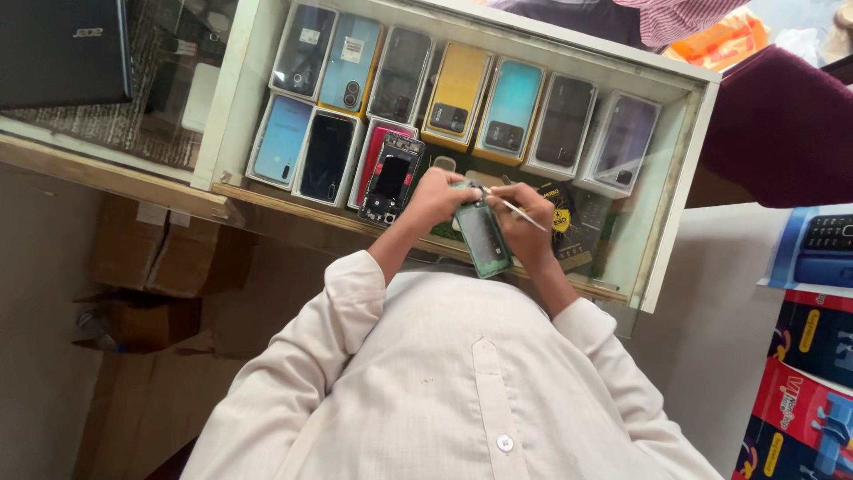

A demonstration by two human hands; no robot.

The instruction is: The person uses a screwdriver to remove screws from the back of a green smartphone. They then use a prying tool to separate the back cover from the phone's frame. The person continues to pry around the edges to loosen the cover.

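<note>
My left hand (435, 197) grips the top of a green-edged phone (484, 238) and holds it upright over the glass counter (668, 222). My right hand (526, 233) steadies the phone's right side and pinches a thin metal tool (515, 210). The tool's tip rests at the phone's upper end, close to my left fingers. A second phone with its back removed (391, 178) lies on the glass just left of my left hand, its inner parts showing.
Under the glass lie several phones and phone boxes (458, 93) in blue, yellow, black and lilac. A dark laptop (62, 49) sits top left, cardboard boxes (160, 258) stand lower left, colourful boxes (813, 356) at right. A person's maroon sleeve (782, 124) is top right.
</note>
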